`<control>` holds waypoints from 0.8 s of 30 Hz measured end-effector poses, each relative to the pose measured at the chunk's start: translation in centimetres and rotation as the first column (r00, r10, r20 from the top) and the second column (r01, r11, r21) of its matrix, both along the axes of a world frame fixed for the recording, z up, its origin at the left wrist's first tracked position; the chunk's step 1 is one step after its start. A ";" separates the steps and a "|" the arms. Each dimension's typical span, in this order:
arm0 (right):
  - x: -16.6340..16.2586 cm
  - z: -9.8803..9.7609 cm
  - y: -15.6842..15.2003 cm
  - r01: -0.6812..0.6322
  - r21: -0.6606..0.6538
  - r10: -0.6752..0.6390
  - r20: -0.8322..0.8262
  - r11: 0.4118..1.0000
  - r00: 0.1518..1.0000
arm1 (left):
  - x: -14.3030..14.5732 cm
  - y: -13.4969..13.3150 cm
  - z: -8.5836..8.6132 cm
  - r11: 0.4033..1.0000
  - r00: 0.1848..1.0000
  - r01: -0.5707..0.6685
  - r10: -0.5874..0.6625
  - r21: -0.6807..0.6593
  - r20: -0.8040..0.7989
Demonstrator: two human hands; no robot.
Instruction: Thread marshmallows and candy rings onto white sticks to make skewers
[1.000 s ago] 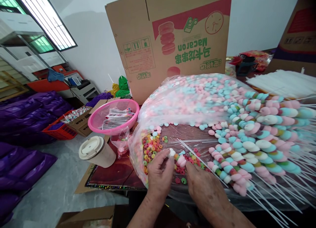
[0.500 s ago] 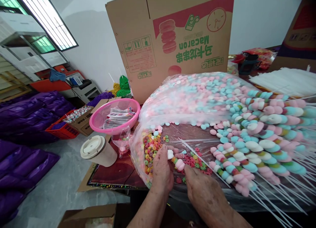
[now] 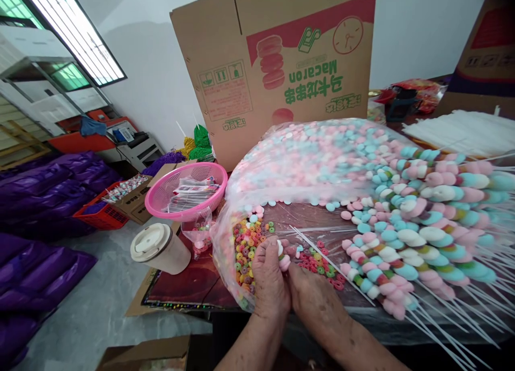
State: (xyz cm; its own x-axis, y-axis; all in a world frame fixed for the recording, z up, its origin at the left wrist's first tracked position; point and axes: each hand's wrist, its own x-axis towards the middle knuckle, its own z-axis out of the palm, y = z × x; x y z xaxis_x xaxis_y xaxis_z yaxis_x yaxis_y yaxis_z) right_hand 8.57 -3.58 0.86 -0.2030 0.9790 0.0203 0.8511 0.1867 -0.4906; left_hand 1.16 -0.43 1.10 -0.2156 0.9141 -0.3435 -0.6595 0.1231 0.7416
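Observation:
My left hand (image 3: 270,277) is closed, its thumb and fingertips pinching a white marshmallow (image 3: 280,247). Right beside it, my right hand (image 3: 317,298) is closed around the lower end of a marshmallow skewer (image 3: 284,262), whose pink piece shows between the two hands; its stick is hidden in my grip. Loose ring-shaped cereal pieces (image 3: 245,247) lie in a plastic bag left of my hands, and more red and green rings (image 3: 316,261) lie behind my right hand. Two bare white sticks (image 3: 317,247) rest on the table there. Finished marshmallow skewers (image 3: 418,237) are piled at the right.
Behind lies a big clear bag of pink, blue and white marshmallows (image 3: 306,156), before an upright cardboard box (image 3: 225,44). At the left stand a pink basket (image 3: 153,199) of printed wrappers and a lidded cup (image 3: 169,256). White sticks (image 3: 462,130) are heaped far right.
My hands have come together: the right hand has moved left with the skewer, up against the marshmallow in my left fingers. Less of the skewer shows now.

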 end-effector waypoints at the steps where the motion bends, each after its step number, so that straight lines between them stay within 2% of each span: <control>1: 0.3 -0.2 0.2 -0.027 -0.002 0.026 -0.100 1.000 0.995 | -0.3 0.1 0.0 1.000 0.999 0.027 -0.027 0.002 0.044; 4: 1.3 -0.4 0.3 -0.096 0.005 0.092 -0.340 0.995 0.936 | -0.8 0.5 0.3 0.994 0.985 0.111 -0.109 -0.006 0.137; 8: 2.0 -0.8 -0.8 -0.154 -0.050 0.113 -0.464 0.987 0.878 | -0.4 0.8 0.7 0.999 0.995 0.034 -0.035 0.018 0.095; 10: 2.2 -1.4 -1.4 -0.117 -0.065 0.074 -0.463 0.991 0.883 | 0.1 1.0 1.0 0.999 0.998 0.005 -0.008 0.054 0.058; 12: 2.3 -2.3 -1.7 -0.062 -0.043 0.036 -0.441 0.997 0.897 | 0.5 1.1 1.1 0.996 0.999 0.030 -0.034 0.086 0.036; 18: 3.0 -4.6 -1.3 -0.024 0.051 0.039 -0.321 0.998 0.946 | 1.7 1.2 0.5 0.996 1.000 0.021 -0.022 0.088 0.012; 24: 3.3 -4.9 -1.0 -0.037 0.145 0.065 -0.199 0.989 0.978 | 2.7 0.2 -0.6 0.998 0.996 0.053 -0.054 0.019 0.069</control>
State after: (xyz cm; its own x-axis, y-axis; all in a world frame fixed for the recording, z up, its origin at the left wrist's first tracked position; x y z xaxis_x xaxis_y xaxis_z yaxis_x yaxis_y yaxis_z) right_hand 11.83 -4.56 -4.00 -0.2301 0.9519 0.2023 0.7244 0.3063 -0.6175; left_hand 3.86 -0.23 0.51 -0.1427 0.9295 -0.3400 -0.7022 0.1470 0.6966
